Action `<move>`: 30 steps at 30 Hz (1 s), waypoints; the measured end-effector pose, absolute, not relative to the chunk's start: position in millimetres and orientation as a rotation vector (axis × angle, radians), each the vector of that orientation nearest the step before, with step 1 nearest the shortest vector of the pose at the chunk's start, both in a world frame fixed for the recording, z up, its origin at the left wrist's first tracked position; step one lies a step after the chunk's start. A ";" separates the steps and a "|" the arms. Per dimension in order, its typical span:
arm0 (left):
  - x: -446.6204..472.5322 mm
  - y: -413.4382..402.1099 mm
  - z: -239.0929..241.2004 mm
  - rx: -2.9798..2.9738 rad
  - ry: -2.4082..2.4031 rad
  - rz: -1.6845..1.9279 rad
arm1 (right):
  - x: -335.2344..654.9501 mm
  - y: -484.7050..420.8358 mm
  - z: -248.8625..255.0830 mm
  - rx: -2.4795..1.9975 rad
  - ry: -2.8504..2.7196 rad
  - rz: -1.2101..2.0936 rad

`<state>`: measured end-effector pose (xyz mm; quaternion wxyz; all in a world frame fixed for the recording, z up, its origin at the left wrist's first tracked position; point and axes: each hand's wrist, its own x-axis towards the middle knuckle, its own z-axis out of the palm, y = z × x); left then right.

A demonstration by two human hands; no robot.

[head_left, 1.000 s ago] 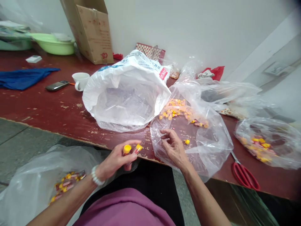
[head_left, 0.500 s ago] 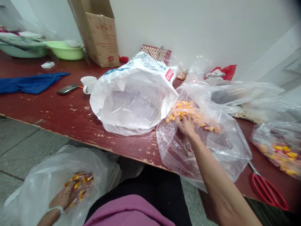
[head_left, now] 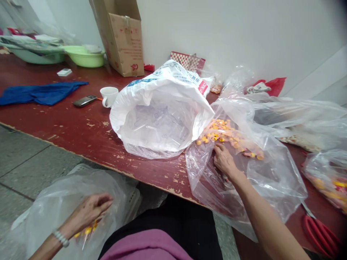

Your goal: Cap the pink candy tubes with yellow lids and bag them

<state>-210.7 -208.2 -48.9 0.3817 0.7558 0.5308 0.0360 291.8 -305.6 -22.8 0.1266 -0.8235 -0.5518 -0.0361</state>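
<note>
My left hand (head_left: 93, 209) is over a clear plastic bag (head_left: 48, 202) low at the left, its fingers stretched out and thumb apart. Small yellow-and-pink pieces (head_left: 89, 230) lie in that bag just beneath it. On the table, my right hand (head_left: 224, 160) rests at another clear plastic bag (head_left: 271, 177), fingers curled. A heap of similar small pieces (head_left: 217, 130) lies just beyond its fingertips. What those fingers hold, if anything, is hidden. Left of this hand lies a white sack (head_left: 119, 108), its mouth facing me, with clear plastic inside.
Red-handled scissors (head_left: 321, 233) lie at the table's right edge, near another bag of yellow pieces (head_left: 338, 184). A white cup (head_left: 110, 95), a phone (head_left: 85, 101) and a blue cloth (head_left: 46, 93) are at the left. Behind stand a cardboard box (head_left: 127, 47) and green basins (head_left: 84, 57).
My left hand has lifted off the pieces in the lower bag, and its fingers have straightened. My right hand has drawn back slightly from the heap toward me. The view has shifted a little.
</note>
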 end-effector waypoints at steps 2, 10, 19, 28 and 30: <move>-176.4 -199.0 -11.8 2.095 1.207 0.317 | 283.8 -319.8 -22.3 -2.358 -1.660 -0.088; -16.5 -104.5 16.8 3.089 0.759 0.639 | 251.3 -357.4 -9.7 -2.067 -1.101 -0.007; -21.2 -122.5 30.3 2.979 0.627 0.723 | 182.7 -371.6 24.9 -1.687 -0.684 0.312; -47.2 -241.8 35.0 1.977 0.337 0.304 | 93.9 -350.1 42.4 -1.568 -1.361 0.331; -47.2 -244.5 33.9 1.829 0.326 0.275 | 94.4 -354.7 45.2 -1.581 -1.438 0.379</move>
